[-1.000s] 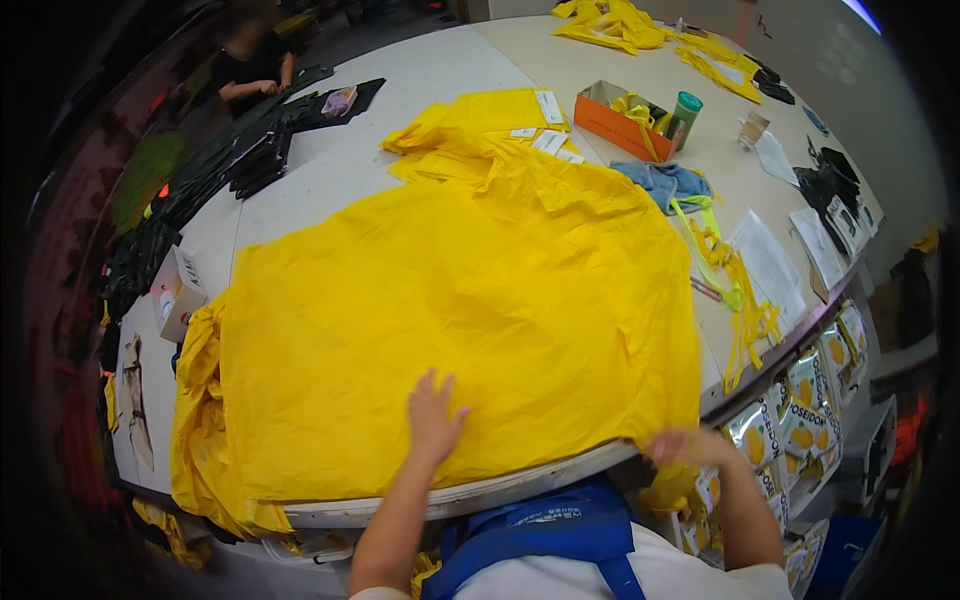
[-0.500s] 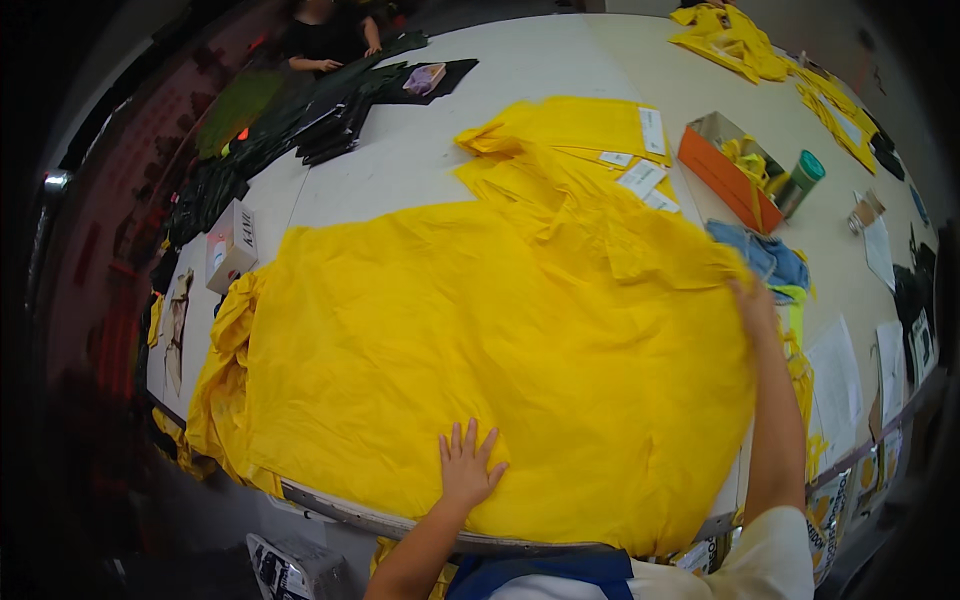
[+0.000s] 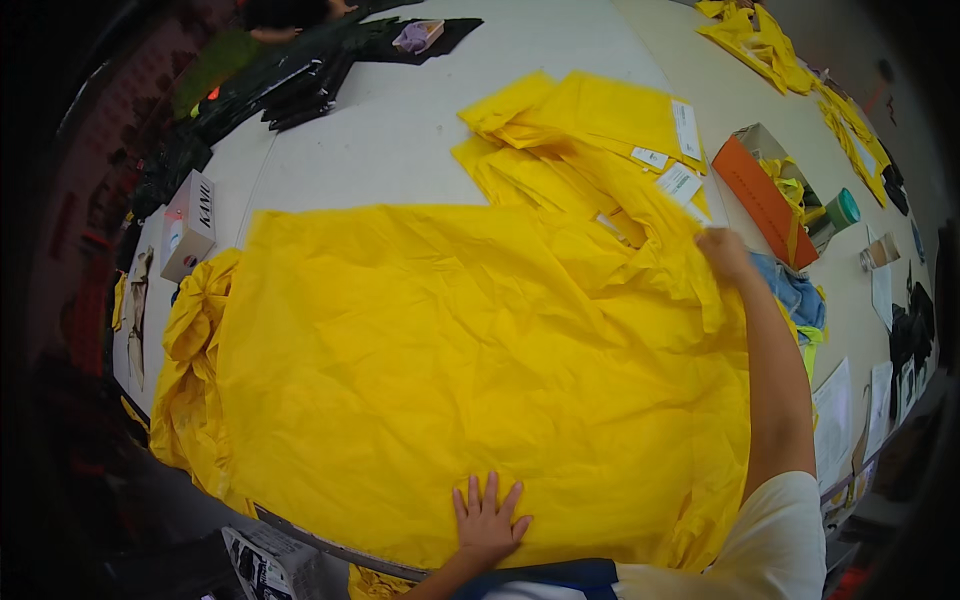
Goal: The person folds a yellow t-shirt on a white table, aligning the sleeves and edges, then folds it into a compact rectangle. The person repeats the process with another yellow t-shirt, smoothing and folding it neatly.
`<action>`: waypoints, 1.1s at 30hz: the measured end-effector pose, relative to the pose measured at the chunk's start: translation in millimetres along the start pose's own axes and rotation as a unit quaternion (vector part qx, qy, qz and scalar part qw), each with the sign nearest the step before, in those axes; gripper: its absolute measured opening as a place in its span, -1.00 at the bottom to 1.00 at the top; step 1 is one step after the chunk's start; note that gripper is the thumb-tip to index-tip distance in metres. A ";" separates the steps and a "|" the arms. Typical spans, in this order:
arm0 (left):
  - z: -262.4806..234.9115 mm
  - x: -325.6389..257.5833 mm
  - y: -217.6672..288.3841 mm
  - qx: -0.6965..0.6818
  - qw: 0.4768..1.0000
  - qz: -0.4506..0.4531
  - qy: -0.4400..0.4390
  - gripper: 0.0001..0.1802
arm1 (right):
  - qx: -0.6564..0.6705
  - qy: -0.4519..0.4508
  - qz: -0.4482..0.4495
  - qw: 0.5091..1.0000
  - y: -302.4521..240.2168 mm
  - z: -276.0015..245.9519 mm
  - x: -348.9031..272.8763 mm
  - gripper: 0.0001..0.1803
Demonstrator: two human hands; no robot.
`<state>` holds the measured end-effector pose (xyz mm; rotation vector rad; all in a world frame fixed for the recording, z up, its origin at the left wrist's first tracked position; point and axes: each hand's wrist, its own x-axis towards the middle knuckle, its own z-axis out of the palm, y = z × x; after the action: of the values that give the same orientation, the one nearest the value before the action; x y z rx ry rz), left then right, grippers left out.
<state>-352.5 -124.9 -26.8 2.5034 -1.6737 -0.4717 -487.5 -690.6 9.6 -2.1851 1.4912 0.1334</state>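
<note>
A large sheet-like yellow garment (image 3: pixel 400 330), thin and wrinkled, lies spread over the near part of the table. My left hand (image 3: pixel 488 520) rests flat on it close to the front edge, its fingers spread. At the garment's far right part, my right hand (image 3: pixel 724 252) has its fingers closed on the yellow fabric. Just beyond that hand, the cloth bunches into folds with an opening between them. Several folded yellow garments with white labels (image 3: pixel 681 184) lie beyond, partly covered by the spread one.
To the right stand an orange box (image 3: pixel 762 195) holding yellow pieces, a green canister (image 3: pixel 842 208) and folded blue denim (image 3: pixel 792 295). A white carton (image 3: pixel 188 226) sits at left. Dark garments (image 3: pixel 300 90) line the far left near another person (image 3: pixel 285 15). Papers (image 3: pixel 832 420) lie at right.
My right hand has moved away from me and left, drawing the garment's right edge inward with it. My left hand stays flat on the cloth. The view has shifted slightly.
</note>
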 end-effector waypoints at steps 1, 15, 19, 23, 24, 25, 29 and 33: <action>1.8 0.4 -1.7 -0.005 1.000 0.000 -0.002 -0.40 | 0.086 0.090 0.040 0.991 12.0 -9.5 7.9 -0.46; 12.8 -3.5 0.3 0.005 1.000 0.009 0.029 -0.36 | -0.116 0.325 0.273 0.898 98.2 34.1 -180.8 -0.29; 14.2 -0.3 2.3 0.033 0.999 0.025 0.032 -0.34 | -0.064 0.205 0.259 0.942 153.6 29.7 -211.8 -0.25; 12.4 0.4 3.7 0.058 0.997 0.032 0.044 -0.33 | 0.257 0.200 0.152 0.933 202.2 29.8 -203.0 -0.35; 11.2 1.0 3.9 0.062 0.997 0.028 0.047 -0.34 | 0.288 0.222 0.123 0.923 190.6 12.2 -207.4 -0.34; 10.6 -3.4 3.8 0.066 0.996 0.026 0.045 -0.34 | 0.318 0.242 0.099 0.911 176.2 -3.2 -216.1 -0.32; 14.6 2.9 9.1 0.060 0.994 0.062 0.062 -0.32 | -0.005 0.290 0.190 0.938 190.5 3.9 -220.9 -0.32; 13.3 -5.3 8.7 0.077 0.994 0.045 0.057 -0.33 | 0.044 0.382 0.028 0.923 173.1 29.4 -273.6 -0.34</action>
<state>-366.2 -122.3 -36.2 2.4898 -1.8343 -0.1955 -746.5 -494.4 19.8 -2.2246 1.8914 -0.8460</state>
